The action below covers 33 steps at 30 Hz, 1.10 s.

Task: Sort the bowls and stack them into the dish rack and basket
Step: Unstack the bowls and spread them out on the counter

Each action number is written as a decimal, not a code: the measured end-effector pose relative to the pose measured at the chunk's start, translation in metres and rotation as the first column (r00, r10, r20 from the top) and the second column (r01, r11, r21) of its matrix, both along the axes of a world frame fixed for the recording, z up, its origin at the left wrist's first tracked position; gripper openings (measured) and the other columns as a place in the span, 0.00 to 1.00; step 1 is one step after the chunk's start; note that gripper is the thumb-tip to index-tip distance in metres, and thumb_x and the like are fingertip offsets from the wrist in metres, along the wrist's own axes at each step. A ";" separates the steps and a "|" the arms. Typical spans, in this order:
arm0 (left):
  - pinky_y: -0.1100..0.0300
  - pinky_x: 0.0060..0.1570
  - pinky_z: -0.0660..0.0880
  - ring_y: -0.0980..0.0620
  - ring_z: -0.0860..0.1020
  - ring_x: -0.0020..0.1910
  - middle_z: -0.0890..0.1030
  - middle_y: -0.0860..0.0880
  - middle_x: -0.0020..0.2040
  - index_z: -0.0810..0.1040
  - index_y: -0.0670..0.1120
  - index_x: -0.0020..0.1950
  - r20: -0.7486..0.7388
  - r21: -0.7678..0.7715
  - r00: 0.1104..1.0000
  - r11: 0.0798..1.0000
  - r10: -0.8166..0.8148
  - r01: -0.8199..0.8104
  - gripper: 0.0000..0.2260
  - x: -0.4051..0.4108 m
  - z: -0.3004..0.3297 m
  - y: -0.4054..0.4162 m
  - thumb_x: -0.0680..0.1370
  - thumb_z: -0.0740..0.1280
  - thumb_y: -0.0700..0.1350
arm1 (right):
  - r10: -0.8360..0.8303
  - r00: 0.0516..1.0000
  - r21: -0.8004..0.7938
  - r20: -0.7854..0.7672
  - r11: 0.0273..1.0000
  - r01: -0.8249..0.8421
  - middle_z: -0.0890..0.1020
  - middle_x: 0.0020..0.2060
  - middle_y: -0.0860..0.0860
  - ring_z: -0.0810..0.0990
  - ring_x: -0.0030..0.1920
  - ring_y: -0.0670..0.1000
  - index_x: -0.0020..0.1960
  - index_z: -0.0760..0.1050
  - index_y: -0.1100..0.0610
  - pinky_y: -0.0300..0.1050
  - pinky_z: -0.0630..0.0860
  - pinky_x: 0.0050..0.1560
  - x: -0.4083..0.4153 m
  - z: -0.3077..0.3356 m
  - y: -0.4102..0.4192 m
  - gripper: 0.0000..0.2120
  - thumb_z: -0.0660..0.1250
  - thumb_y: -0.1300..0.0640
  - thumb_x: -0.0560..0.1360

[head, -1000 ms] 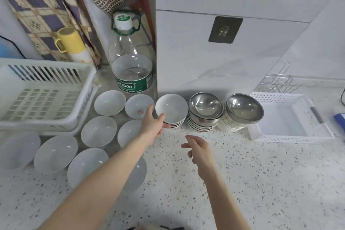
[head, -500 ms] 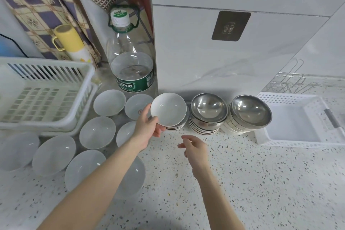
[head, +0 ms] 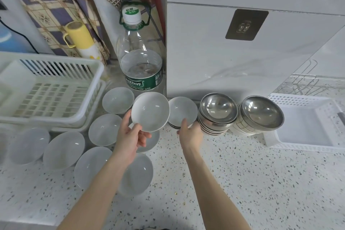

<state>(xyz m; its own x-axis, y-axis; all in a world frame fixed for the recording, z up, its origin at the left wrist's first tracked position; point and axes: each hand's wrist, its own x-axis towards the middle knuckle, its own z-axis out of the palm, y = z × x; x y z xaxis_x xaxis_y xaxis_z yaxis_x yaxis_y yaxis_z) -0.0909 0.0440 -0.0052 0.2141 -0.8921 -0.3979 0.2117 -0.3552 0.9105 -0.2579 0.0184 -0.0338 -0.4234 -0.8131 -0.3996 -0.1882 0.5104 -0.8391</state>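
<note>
Centrally in the frame, the left hand (head: pixel 130 136) holds a small white bowl (head: pixel 150 111) lifted off the counter, thumb on the near inner rim, fingers curled under the base; bowl tilted slightly toward the camera. Just right of it, the right hand (head: pixel 190 134) touches the near edge of a short stack of white bowls (head: pixel 183 112), thumb lying on the top bowl's rim; the other fingers are hidden under the stack, so the full grip cannot be told.

Right of that stack: two stacks of steel bowls, the nearer steel stack (head: pixel 217 113) touching or just beside the white stack, the farther steel stack (head: pixel 261 115) leaning right against the white basket (head: pixel 302 147) at the right edge of the frame. A wire rack (head: pixel 302 83) sits behind the basket.

Left and lower left: loose white bowls (head: pixel 64 150) spread singly on the speckled counter (head: pixel 242 183), several partly under the left forearm. Upper left of these, a white slatted dish rack (head: pixel 54 87).

Upper centre: large clear water bottle (head: pixel 141 58), green label, partly filled. Left of it a yellow flask (head: pixel 80 38) against patterned cloth. A wall hook plate (head: pixel 246 24) is on the white panel, upper right.
</note>
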 end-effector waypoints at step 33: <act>0.63 0.22 0.70 0.53 0.73 0.22 0.80 0.43 0.28 0.70 0.59 0.69 -0.038 -0.003 0.996 0.997 0.078 -0.078 0.23 0.032 0.001 0.041 0.80 0.59 0.35 | 0.051 0.993 -0.335 0.104 0.942 -0.013 0.81 0.34 0.44 0.79 0.32 0.43 0.63 0.68 0.39 0.37 0.76 0.32 0.017 0.023 0.035 0.24 0.54 0.65 0.77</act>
<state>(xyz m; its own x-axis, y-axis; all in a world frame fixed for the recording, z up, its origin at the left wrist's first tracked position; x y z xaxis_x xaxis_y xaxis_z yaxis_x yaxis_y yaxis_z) -0.0591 0.0846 -0.0044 0.2677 -0.8753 -0.4028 0.2730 -0.3320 0.9029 -0.2406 0.0538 -0.0111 -0.3640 -0.9199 -0.1461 -0.0969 0.1934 -0.9763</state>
